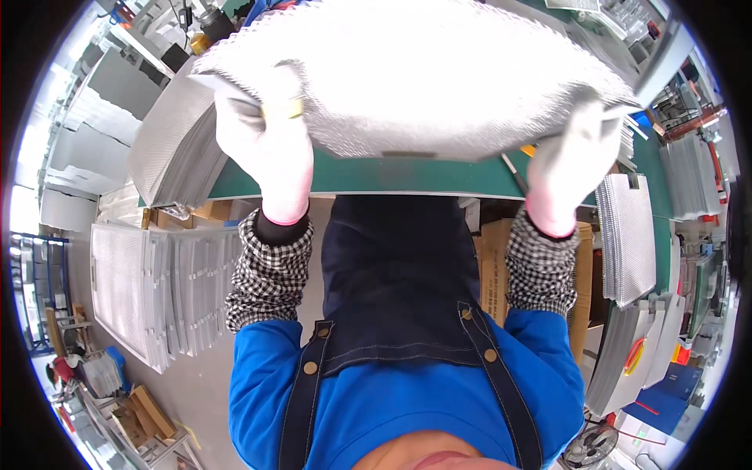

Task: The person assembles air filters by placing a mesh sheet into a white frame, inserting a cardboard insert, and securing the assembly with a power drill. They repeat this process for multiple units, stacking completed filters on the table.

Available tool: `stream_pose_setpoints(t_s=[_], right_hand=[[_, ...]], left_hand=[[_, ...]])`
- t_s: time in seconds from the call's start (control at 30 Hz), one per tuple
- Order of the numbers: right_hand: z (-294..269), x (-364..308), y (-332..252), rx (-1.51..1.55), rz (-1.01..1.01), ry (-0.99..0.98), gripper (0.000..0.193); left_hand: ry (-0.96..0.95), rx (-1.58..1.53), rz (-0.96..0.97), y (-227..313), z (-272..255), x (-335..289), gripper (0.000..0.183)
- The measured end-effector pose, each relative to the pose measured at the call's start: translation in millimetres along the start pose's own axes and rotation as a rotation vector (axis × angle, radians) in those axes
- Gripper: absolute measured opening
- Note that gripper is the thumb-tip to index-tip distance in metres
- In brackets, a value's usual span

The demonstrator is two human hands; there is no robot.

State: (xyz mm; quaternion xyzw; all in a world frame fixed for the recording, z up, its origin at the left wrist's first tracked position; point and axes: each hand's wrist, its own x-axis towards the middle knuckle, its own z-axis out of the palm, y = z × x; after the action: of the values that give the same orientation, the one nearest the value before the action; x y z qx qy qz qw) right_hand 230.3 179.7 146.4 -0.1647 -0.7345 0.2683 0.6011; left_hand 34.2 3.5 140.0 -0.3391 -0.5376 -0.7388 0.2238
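A large silvery mesh panel (454, 86), bright with glare, is held up over the green workbench (376, 180). My left hand (266, 149), in a white glove with a pink cuff, is closed on the panel's left edge, thumb over its top face. At the opposite edge, my right hand (570, 160) grips the panel in a matching glove, its fingers partly blurred. A small dark slot (409, 154) shows at the panel's near edge. Under that edge, near my right hand, a thin pen-like tool (514, 174) lies on the bench.
A stack of mesh panels (176, 133) leans on the bench at the left. More panels (125, 286) stand in a row below it. On the right are further panel stacks (628, 243), with a cardboard box (495, 270) under the bench and a fan (591, 445) lower down.
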Motion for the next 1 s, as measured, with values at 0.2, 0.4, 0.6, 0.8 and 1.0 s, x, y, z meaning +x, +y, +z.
stream_pose_setpoints(t_s=[0.2,0.4,0.6,0.8,1.0], right_hand=[[-11,-35,71,0.415,0.226,0.018,0.024],[-19,-7,25,0.634,0.683,-0.258,0.026],[22,-16,54,0.313,0.694,-0.705,0.028],[72,-4,43,0.389,0.603,-0.898,0.03],[69,16,23,0.188,0.458,-1.087,0.034]], left_hand=[[-0.168,0.131,-0.116,-57,11,-29,0.032],[-0.384,-0.059,-0.616,-30,-30,-70,0.037],[-0.512,0.464,-0.005,-27,-22,-22,0.072],[-1.018,0.786,0.739,-9,37,39,0.052],[-1.284,0.474,-0.02,-24,7,28,0.028]])
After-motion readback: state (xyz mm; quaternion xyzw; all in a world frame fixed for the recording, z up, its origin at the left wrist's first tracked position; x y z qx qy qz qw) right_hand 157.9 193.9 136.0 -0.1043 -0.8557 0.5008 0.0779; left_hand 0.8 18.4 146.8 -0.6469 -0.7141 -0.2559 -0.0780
